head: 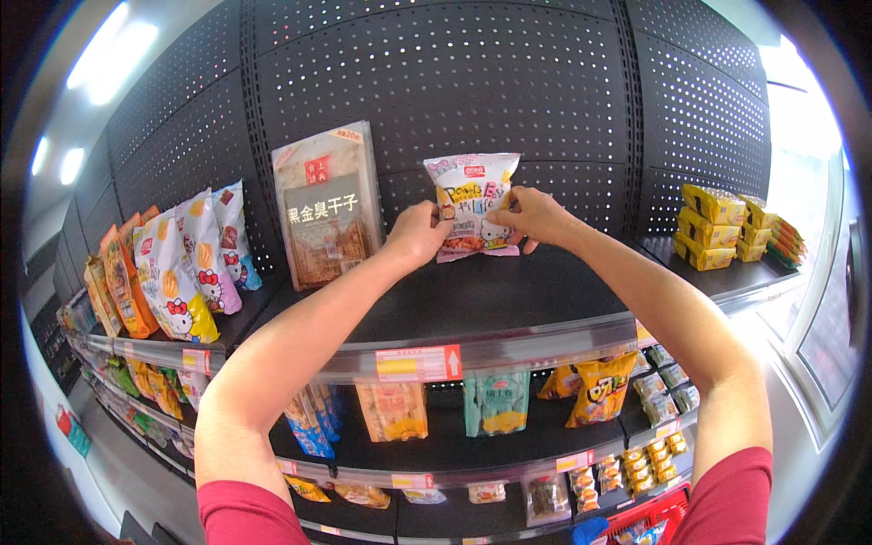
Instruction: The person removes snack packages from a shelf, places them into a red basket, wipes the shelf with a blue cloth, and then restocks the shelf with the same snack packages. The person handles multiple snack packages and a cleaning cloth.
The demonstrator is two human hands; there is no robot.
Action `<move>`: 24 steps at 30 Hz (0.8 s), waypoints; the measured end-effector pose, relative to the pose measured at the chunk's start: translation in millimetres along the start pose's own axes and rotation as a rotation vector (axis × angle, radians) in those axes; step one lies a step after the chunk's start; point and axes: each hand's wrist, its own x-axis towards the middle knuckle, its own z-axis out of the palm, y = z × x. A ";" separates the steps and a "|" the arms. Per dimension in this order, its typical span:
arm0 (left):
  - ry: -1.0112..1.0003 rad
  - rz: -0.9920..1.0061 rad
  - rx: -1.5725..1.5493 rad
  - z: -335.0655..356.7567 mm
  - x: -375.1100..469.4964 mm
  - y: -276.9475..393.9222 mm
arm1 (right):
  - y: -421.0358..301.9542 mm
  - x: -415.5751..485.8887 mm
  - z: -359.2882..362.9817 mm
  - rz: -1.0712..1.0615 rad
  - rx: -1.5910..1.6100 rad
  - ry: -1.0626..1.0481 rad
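Note:
A white and pink snack bag (472,197) with cartoon cat pictures stands upright on the black top shelf (436,293), or just above it. My left hand (420,234) grips its lower left edge. On the other side, my right hand (535,216) pinches the right edge, its thumb across the front. To the left of my hands, a tall clear-and-grey food packet (325,208) leans upright against the perforated back panel (436,88).
Larger cartoon snack bags (174,272) stand on the left shelf section. Stacked yellow packets (708,225) sit at the right. A clear price rail (545,347) edges the top shelf. Below are an orange pouch (393,411), a green pouch (497,403) and a red basket (671,511).

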 end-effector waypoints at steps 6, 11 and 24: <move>0.037 -0.005 0.097 7.7 1.5 -5.3 | 5.7 4.3 2.7 0.025 0.019 0.002; 0.043 0.072 0.155 10.9 8.4 -10.7 | 8.8 5.8 2.7 -0.008 0.009 -0.021; -0.003 -0.043 0.162 -19.9 -19.8 15.0 | -9.8 -38.1 -26.2 -0.113 0.036 0.096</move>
